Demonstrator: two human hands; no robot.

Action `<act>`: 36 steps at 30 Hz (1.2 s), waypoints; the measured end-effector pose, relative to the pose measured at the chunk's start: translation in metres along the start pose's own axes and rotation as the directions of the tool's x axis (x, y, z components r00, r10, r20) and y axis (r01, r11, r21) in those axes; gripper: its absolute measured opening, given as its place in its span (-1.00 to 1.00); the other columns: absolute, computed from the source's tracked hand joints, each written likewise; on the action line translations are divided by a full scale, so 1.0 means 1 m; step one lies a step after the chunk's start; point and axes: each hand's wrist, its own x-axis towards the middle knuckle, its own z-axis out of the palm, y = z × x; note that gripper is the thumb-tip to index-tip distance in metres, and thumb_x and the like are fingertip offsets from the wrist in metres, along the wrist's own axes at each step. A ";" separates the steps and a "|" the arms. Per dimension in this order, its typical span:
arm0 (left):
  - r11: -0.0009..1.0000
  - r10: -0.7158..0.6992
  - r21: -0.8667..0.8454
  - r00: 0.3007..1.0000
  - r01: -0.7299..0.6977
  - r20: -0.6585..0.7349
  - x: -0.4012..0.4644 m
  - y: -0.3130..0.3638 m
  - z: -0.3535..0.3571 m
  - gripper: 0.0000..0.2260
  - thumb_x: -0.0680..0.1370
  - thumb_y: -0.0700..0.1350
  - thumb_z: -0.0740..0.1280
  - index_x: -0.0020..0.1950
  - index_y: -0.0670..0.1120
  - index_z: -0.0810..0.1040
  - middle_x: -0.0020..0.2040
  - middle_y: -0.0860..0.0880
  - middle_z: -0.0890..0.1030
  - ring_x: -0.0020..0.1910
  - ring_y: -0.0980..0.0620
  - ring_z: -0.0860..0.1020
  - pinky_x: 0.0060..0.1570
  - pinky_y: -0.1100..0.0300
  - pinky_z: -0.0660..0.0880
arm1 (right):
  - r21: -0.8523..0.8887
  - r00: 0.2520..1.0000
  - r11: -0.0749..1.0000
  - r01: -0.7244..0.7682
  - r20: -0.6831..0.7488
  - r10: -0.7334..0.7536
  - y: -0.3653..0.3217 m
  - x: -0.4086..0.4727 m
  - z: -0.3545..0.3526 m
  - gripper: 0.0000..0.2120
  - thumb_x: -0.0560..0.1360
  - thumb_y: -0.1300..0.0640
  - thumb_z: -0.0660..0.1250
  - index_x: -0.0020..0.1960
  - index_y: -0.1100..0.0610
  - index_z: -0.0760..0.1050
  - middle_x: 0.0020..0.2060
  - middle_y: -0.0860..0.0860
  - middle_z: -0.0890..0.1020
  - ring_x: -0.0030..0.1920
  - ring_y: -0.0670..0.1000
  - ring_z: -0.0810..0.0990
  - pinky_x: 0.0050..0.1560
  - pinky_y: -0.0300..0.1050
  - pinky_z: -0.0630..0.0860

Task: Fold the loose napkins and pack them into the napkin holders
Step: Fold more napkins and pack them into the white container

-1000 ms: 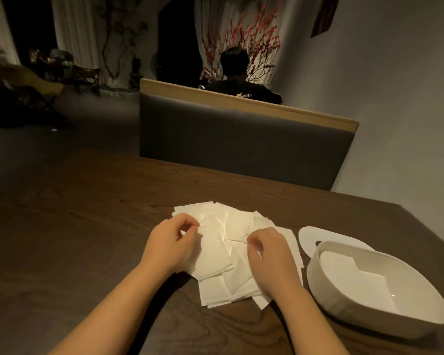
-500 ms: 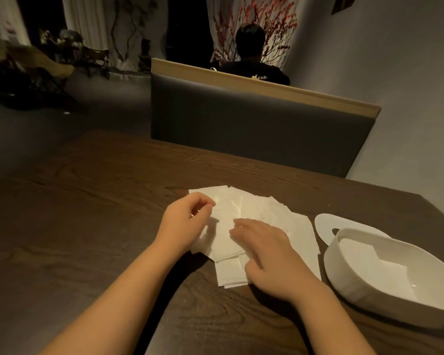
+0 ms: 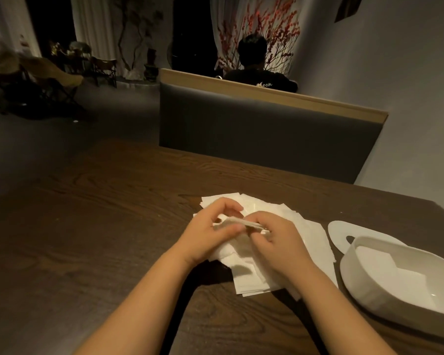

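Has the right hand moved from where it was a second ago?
Yes. The right hand has slid left over the napkin pile, away from the white holder, to meet the left hand.

Both forearms bare, entering from the bottom edge and converging toward centre. Left hand (image 3: 210, 234): back of hand toward camera, fingers (image 3: 231, 204) curled forward, thumb lying across toward the right, pinching the left end of a thin folded napkin (image 3: 244, 222) between thumb and fingers. Right hand (image 3: 277, 239): back up, wrist slightly bent, fingers curled under, gripping the right end of the same napkin. Thumbs nearly meet; hands just beside each other, raised slightly off the bench (image 3: 113, 226)
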 end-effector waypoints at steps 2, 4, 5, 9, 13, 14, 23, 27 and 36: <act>0.998 -0.009 0.064 0.998 0.005 0.062 0.000 -0.002 0.000 -0.66 0.36 0.18 0.46 0.07 0.14 0.51 0.00 0.16 0.61 0.04 0.09 0.59 0.07 0.07 0.54 | 0.128 1.000 0.992 0.004 -0.017 -0.002 -0.008 0.005 -0.007 -0.75 0.50 0.28 0.30 -0.12 -0.07 0.58 -0.19 -0.20 0.63 -0.10 -0.18 0.55 -0.15 -0.33 0.47; 0.999 -0.037 0.016 0.999 0.038 -0.032 0.002 -0.003 0.000 -0.70 0.35 0.13 0.45 0.04 0.11 0.55 -0.03 0.08 0.63 0.01 -0.01 0.62 0.05 -0.09 0.57 | 0.189 0.997 0.981 0.029 -0.073 -0.015 -0.013 0.013 -0.009 -0.74 0.51 0.28 0.32 -0.10 -0.10 0.57 -0.15 -0.23 0.62 -0.08 -0.19 0.56 -0.15 -0.33 0.49; 0.998 -0.058 -0.035 0.992 0.054 -0.111 0.003 -0.003 -0.002 -0.71 0.35 0.11 0.44 0.03 0.07 0.59 -0.04 0.02 0.65 0.00 -0.09 0.63 0.05 -0.16 0.57 | 0.211 0.994 0.977 0.027 -0.109 -0.004 -0.013 0.017 -0.008 -0.77 0.53 0.25 0.33 -0.05 -0.10 0.57 -0.14 -0.22 0.62 -0.07 -0.19 0.56 -0.14 -0.30 0.51; 0.887 -0.364 -0.416 0.860 0.203 -0.357 0.005 0.001 -0.010 -0.81 0.42 -0.10 0.41 0.03 -0.03 0.61 -0.01 -0.21 0.65 0.03 -0.34 0.62 0.04 -0.32 0.56 | 0.145 0.987 0.987 -0.073 -0.133 0.093 -0.011 0.029 0.001 -0.81 0.57 0.12 0.33 0.16 -0.07 0.49 -0.05 -0.25 0.56 -0.04 -0.25 0.53 -0.12 -0.38 0.41; 0.691 -0.595 -0.679 0.729 0.249 -0.338 0.011 -0.006 -0.019 -0.79 0.55 -0.27 0.33 0.17 -0.13 0.58 -0.03 -0.20 0.68 -0.05 -0.20 0.66 -0.01 -0.09 0.61 | -0.193 0.996 0.980 0.048 0.077 -0.034 -0.010 0.021 0.022 -0.77 0.58 0.06 0.28 0.22 -0.08 0.48 0.09 -0.21 0.53 0.16 -0.14 0.47 0.23 -0.09 0.41; 0.670 -0.618 -0.700 0.710 0.248 -0.339 0.012 -0.008 -0.020 -0.82 0.57 -0.28 0.30 0.16 -0.15 0.58 -0.06 -0.18 0.67 -0.10 -0.16 0.65 -0.09 -0.01 0.60 | -0.249 0.989 0.965 0.084 0.143 -0.049 -0.010 0.017 0.025 -0.74 0.57 0.03 0.26 0.25 -0.09 0.46 0.16 -0.19 0.51 0.22 -0.10 0.44 0.28 -0.02 0.36; 0.654 -0.641 -0.717 0.680 0.240 -0.356 0.016 -0.006 -0.020 -0.68 0.55 -0.40 0.15 0.17 -0.13 0.55 -0.02 -0.16 0.66 -0.07 -0.15 0.65 -0.07 -0.01 0.60 | -0.577 0.959 0.803 0.152 0.281 0.021 -0.028 0.011 0.042 -0.58 0.53 -0.03 0.20 0.38 -0.02 0.34 0.25 -0.04 0.43 0.26 0.06 0.39 0.22 0.09 0.29; 0.634 -0.646 -0.747 0.667 0.198 -0.371 0.013 -0.004 -0.021 -0.71 0.58 -0.34 0.14 0.11 -0.03 0.54 -0.01 -0.16 0.67 -0.06 -0.15 0.65 -0.02 -0.06 0.58 | -0.650 0.988 0.752 0.104 0.156 -0.002 -0.036 0.017 0.059 -0.71 0.55 0.03 0.23 0.25 0.04 0.45 0.13 0.01 0.52 0.15 0.12 0.47 0.10 0.07 0.31; 0.615 -0.664 -0.771 0.635 0.166 -0.393 0.013 0.000 -0.019 -0.77 0.65 -0.19 0.16 0.05 0.07 0.57 0.07 -0.14 0.67 0.04 -0.18 0.64 0.12 -0.21 0.57 | -0.637 0.994 0.767 0.073 0.113 -0.001 -0.044 0.018 0.066 -0.74 0.41 0.13 0.42 0.09 0.03 0.54 0.01 0.00 0.54 0.05 0.12 0.50 0.05 0.16 0.36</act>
